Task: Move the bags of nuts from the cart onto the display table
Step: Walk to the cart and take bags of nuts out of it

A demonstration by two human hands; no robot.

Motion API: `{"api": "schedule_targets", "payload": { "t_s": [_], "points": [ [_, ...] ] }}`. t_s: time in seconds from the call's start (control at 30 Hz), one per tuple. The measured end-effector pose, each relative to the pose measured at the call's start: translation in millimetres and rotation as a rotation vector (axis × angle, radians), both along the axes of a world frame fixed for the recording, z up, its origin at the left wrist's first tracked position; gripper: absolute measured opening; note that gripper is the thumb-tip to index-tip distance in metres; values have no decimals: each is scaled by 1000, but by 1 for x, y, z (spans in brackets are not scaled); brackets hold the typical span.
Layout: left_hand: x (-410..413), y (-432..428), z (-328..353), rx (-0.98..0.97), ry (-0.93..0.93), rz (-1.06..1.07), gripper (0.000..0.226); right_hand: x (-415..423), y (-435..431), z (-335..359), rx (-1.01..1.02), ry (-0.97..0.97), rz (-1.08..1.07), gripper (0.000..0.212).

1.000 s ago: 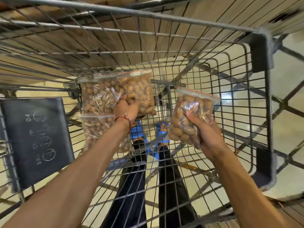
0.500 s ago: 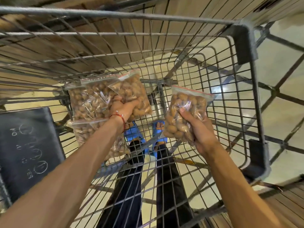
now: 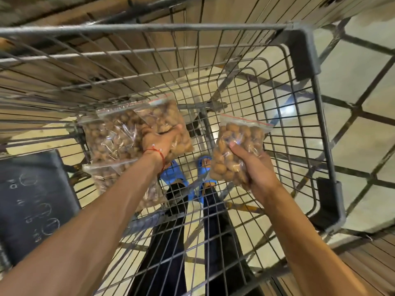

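Head view: looks straight down into a wire cart (image 3: 305,39), with tiled floor (image 3: 352,124) and blue shoes (image 3: 178,174) showing through the mesh.
Right hand: the right hand (image 3: 253,169) is clenched round the lower half of a single bag (image 3: 241,137) of nuts, thumb across its front. It holds the bag clear of the mesh on the cart's right side.
Left hand: the left hand (image 3: 159,144), with a red thread (image 3: 157,151) at the wrist, grasps the far bag (image 3: 166,118), fingers curled into its near edge.
Pile: a flat bag (image 3: 113,137) lies just left of the far bag and overlaps it. A near bag (image 3: 111,178) sits partly under the forearm, beside a black board (image 3: 32,199).
Change: over the last second the far bag's red-striped top has tipped from level to slanted. The single bag has stayed raised in the same grip.
Meaning: the left grip looks settled and is starting to peel its bag off the pile, so both hands seem loaded for one carry.
Bench: not clearly in view; wooden planks (image 3: 235,13) beyond the far rim may belong to it.
Remaining: two bags are left in the cart.
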State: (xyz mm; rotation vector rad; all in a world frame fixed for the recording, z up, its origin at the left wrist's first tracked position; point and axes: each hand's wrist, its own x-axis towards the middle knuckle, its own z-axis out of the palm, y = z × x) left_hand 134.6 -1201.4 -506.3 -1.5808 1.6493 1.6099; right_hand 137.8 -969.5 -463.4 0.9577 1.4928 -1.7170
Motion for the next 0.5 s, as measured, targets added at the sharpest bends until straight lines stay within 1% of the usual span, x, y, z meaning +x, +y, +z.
{"api": "schedule_targets", "payload": {
  "t_s": [0.03,0.07,0.17,0.27,0.3,0.37,0.4,0.43,0.5],
  "points": [
    [1,1,9,0,22,19,41,0,0,2,6,-4,6,39],
    [4,1,13,-1,40,30,34,0,-1,3,12,-9,12,39],
    [16,4,42,70,106,48,32,2,-2,10,22,-40,19,35],
    [34,9,79,129,131,-18,43,3,2,28,-1,-49,34,38],
    [39,10,95,153,135,-19,39,3,3,39,-6,-54,59,39],
    [50,16,123,266,145,1,22,3,9,60,-7,-34,115,42],
    [57,13,123,322,162,8,16,4,12,65,-18,-25,120,44],
    [65,18,147,346,181,20,16,7,18,86,-43,-12,130,47],
    [81,19,164,396,227,27,21,10,28,111,-81,7,144,49]
  ]
}}
